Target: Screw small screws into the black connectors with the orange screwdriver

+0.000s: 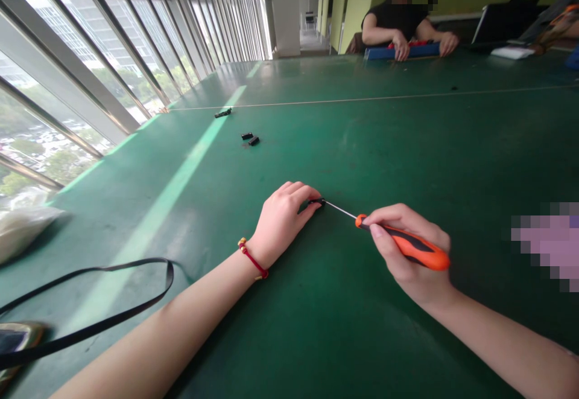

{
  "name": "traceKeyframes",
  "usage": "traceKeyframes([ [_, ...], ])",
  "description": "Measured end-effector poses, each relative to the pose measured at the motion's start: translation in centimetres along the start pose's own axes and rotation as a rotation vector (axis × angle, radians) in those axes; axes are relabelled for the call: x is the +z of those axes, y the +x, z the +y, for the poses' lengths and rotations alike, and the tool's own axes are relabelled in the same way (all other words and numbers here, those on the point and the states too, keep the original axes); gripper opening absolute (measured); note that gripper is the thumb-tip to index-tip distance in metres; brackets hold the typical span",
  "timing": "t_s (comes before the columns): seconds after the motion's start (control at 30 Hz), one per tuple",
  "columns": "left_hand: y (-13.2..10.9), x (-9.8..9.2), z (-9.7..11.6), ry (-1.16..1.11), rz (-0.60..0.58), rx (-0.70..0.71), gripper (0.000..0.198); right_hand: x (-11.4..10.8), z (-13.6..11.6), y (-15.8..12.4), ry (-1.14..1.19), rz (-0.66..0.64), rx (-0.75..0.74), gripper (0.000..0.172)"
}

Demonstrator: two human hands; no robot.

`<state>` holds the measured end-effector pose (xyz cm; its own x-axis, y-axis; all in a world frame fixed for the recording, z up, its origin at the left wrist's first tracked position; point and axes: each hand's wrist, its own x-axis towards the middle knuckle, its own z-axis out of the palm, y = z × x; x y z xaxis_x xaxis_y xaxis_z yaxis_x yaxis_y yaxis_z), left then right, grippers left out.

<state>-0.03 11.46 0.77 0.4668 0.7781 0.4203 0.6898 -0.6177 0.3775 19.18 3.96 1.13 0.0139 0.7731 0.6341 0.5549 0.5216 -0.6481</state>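
On green bench [344, 133], left hand [281, 221] curled, pinching small black part [317, 202]; right hand [409, 248] closed round orange screwdriver [418, 247], tip at part. Far side: blue case [402, 52], apparently red items [418, 43] inside, co-worker's hands [400, 46] on it.

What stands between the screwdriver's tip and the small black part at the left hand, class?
Nothing visible: the orange-handled screwdriver in the right hand reaches the small black part held by the left hand, its steel shaft running straight there.

Three small parts [249, 138] lie on the workbench [344, 145], a seated co-worker [398, 22] beyond, a railing [104, 55] to its left.
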Motion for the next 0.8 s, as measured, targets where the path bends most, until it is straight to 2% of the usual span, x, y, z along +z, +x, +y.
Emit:
traceKeyframes([
  [0.5, -0.13, 0.14, 0.39, 0.133, -0.018, 0.099, 0.018, 0.20, -0.36, -0.04, 0.027, 0.048, 0.057, 0.005],
  [0.6, -0.14, 0.14, 0.40, 0.141, -0.021, 0.109, 0.018, 0.43, -0.20, -0.10, 0.153, 0.109, 0.080, 0.024],
  [0.67, -0.13, 0.13, 0.41, 0.145, -0.020, 0.117, 0.018, 0.47, -0.04, -0.17, 0.215, 0.106, 0.089, 0.032],
  [0.8, -0.07, 0.13, 0.45, 0.156, -0.010, 0.130, 0.019, 0.40, 0.00, -0.24, 0.104, 0.010, 0.078, 0.013],
])
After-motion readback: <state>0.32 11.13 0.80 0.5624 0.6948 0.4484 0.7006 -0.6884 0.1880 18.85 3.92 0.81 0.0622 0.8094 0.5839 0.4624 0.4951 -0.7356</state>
